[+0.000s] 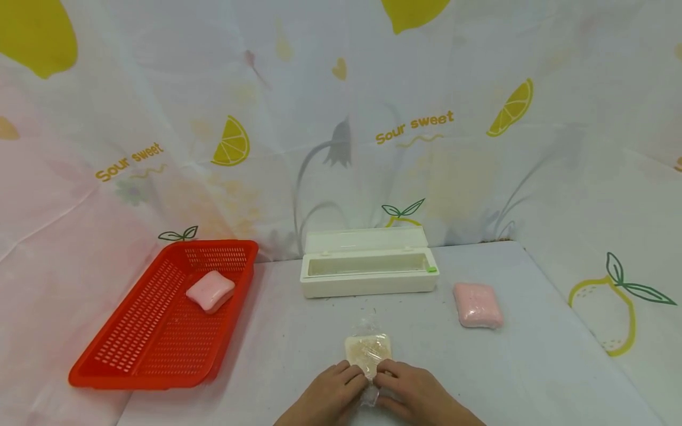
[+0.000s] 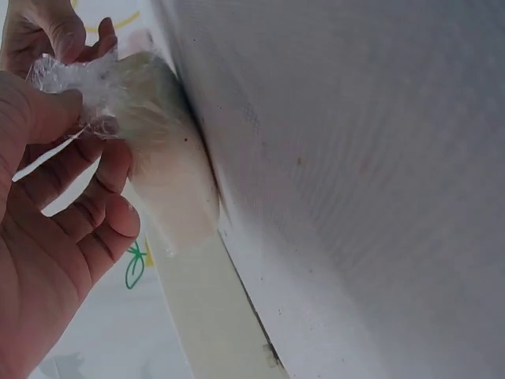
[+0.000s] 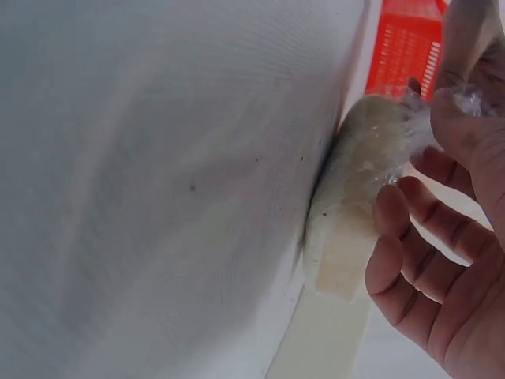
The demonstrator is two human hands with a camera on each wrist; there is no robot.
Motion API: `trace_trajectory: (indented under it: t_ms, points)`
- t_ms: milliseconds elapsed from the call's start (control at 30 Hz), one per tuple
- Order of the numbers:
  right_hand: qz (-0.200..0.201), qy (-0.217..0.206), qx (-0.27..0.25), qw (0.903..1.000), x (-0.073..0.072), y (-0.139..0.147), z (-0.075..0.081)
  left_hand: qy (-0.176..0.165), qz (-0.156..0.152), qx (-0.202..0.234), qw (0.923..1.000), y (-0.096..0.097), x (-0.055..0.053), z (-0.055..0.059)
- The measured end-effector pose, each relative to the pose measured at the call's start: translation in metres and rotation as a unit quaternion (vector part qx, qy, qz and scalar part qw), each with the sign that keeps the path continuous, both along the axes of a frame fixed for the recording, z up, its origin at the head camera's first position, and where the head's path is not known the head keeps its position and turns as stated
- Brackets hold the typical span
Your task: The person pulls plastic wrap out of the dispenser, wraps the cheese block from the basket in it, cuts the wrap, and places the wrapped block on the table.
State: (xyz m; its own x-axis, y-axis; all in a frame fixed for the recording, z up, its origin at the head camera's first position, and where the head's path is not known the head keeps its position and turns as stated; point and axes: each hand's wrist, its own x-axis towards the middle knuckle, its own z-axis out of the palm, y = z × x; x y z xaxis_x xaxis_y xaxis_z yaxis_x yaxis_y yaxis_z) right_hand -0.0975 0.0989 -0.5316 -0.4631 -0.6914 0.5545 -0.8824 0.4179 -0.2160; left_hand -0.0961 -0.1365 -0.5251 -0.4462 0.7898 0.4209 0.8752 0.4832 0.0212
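A cream-coloured, rounded square block lies on the table in front of me, covered with clear plastic wrap. It may be a bar of soap; the kind is not certain. My left hand pinches the gathered wrap at the block's near edge between thumb and fingers. From the other side my right hand also pinches this bunched wrap, close against the left. In the right wrist view, the wrap clings to the block and wrinkles toward the fingertips. More loose film sticks out beyond the block's far edge.
Behind the block stands a white plastic-wrap dispenser box, lid raised, with a green slider. A red perforated basket on the left holds a wrapped pink block. Another wrapped pink block lies at right. A printed curtain borders the table.
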Motion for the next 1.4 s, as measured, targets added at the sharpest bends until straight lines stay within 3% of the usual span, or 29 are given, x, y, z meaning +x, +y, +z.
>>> trace_trajectory:
  t_ms: [167, 333, 533, 633, 733, 967, 1167, 1400]
  points:
    - [-0.021, -0.010, -0.009, 0.9997, 0.000, -0.004, 0.002, -0.034, 0.009, 0.037, 0.9987, 0.001, 0.000, 0.000]
    - [-0.073, -0.036, -0.004, 0.9967, 0.000, -0.009, 0.005, -0.039, 0.034, 0.070, 0.9962, 0.005, -0.001, 0.000]
    - [-0.127, -0.077, -0.018, 0.9887, 0.000, -0.016, 0.008, -0.096, 0.090, 0.098, 0.9864, 0.013, -0.002, 0.005]
    - [-0.154, -0.086, -0.026, 0.9839, -0.001, -0.019, 0.009, -0.102, 0.120, 0.105, 0.9819, 0.018, -0.003, 0.007]
    - [-0.174, -0.115, -0.032, 0.9775, -0.002, -0.022, 0.011, -0.103, 0.144, 0.108, 0.9783, 0.022, -0.004, 0.008]
    - [-0.195, -0.237, -0.050, 0.9504, -0.010, -0.023, 0.015, -0.161, 0.204, 0.109, 0.9594, 0.029, -0.009, 0.010]
    - [-0.215, -0.262, -0.039, 0.9399, -0.019, -0.023, 0.016, -0.159, 0.217, 0.107, 0.9572, 0.033, -0.013, 0.014]
    - [-0.222, -0.284, -0.016, 0.9326, -0.025, -0.023, 0.020, -0.165, 0.225, 0.064, 0.9581, 0.036, -0.015, 0.018]
